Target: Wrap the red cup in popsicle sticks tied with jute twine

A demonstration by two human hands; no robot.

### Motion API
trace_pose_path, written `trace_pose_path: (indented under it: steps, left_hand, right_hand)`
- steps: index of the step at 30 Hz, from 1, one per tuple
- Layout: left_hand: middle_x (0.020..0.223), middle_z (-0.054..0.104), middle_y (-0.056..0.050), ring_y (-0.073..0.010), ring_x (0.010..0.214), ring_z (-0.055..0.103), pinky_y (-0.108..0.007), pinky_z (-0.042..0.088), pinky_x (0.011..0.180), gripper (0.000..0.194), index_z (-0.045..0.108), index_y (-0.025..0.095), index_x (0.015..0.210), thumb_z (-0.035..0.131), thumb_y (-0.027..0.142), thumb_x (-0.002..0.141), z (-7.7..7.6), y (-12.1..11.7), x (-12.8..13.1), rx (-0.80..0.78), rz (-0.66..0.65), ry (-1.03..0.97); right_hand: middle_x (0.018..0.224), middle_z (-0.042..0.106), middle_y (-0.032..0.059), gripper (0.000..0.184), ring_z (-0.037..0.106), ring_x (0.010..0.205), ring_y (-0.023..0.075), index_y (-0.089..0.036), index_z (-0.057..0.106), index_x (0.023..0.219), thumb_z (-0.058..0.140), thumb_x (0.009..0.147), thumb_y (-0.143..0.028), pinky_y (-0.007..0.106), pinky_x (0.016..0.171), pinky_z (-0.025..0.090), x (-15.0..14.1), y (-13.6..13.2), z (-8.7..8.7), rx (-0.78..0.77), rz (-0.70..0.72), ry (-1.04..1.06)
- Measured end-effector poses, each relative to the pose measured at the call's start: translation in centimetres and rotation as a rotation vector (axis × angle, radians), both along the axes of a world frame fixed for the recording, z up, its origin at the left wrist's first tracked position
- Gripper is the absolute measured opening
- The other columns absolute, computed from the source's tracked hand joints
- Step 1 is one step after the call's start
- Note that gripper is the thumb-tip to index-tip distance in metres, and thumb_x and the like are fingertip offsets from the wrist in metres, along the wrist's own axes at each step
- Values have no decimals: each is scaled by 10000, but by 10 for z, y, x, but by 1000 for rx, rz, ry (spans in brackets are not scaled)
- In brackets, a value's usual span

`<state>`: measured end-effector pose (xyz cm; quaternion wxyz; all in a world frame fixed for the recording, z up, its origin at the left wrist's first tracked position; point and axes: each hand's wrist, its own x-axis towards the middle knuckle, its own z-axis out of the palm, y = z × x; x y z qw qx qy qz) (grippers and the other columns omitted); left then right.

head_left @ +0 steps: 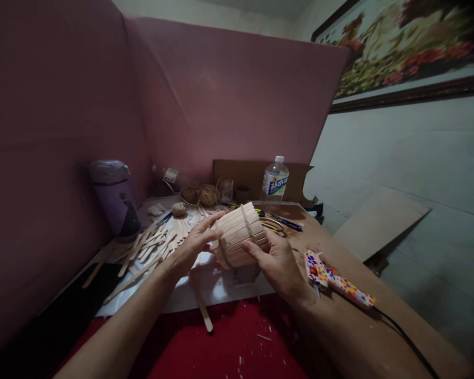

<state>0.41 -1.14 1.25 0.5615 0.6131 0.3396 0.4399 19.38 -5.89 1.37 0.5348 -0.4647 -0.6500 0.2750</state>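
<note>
Between my two hands a round holder made of wooden craft sticks (235,237) is held tilted on its side above the table. Two bands of twine run around it. My left hand (199,239) is closed on its left end, and my right hand (274,258) grips the right end with the thumb along the sticks. The inside of the holder is hidden. Loose craft sticks (154,245) lie in a heap to the left of it, and a single craft stick (201,305) lies below my left hand. A floral-patterned glue gun (335,279) rests to the right of my right hand.
Twine balls (209,195), a clear bottle (275,179) and a purple tumbler (116,200) stand toward the back. A blue cutter or pen (288,223) lies beyond my right hand. The glue gun's black cord (406,331) trails off right. Pink panels (237,95) enclose the table.
</note>
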Motion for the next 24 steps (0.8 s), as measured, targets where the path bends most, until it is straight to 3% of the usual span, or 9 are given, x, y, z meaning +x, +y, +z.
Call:
trace_pose_path:
  steps: [3, 6, 15, 24]
  left_hand:
    - [1416, 516, -39, -290, 1152, 538, -327, 519, 752, 635, 490, 309, 1365, 597, 261, 742, -3, 3, -3, -29, -64, -50]
    - [1410, 524, -34, -278, 1128, 558, -332, 528, 755, 663, 489, 315, 1370, 601, 219, 724, -4, 4, -5, -44, -88, -71]
    - [1422, 524, -65, -315, 1215, 512, -325, 508, 774, 706, 499, 271, 1379, 653, 229, 691, 0, 1, -1, 0, -14, -24]
    - [1304, 615, -72, -293, 1073, 584, -327, 506, 754, 653, 590, 255, 1291, 714, 294, 651, 1, -1, 3, 40, 89, 22]
  right_hand:
    - [891, 752, 73, 203, 689, 780, 228, -174, 670, 931, 646, 807, -332, 351, 713, 537, 2, 0, 0, -4, -14, -3]
    - [863, 747, 60, 186, 682, 763, 218, -176, 671, 918, 646, 799, -317, 345, 714, 532, 3, -1, 1, 12, -22, -12]
    - [876, 752, 60, 167, 685, 752, 215, -180, 666, 905, 645, 803, -311, 335, 696, 537, 3, -4, 1, 24, -30, -28]
    - [922, 750, 70, 144, 690, 835, 234, -188, 660, 890, 637, 809, -304, 355, 745, 541, 3, -3, 2, 35, -32, -50]
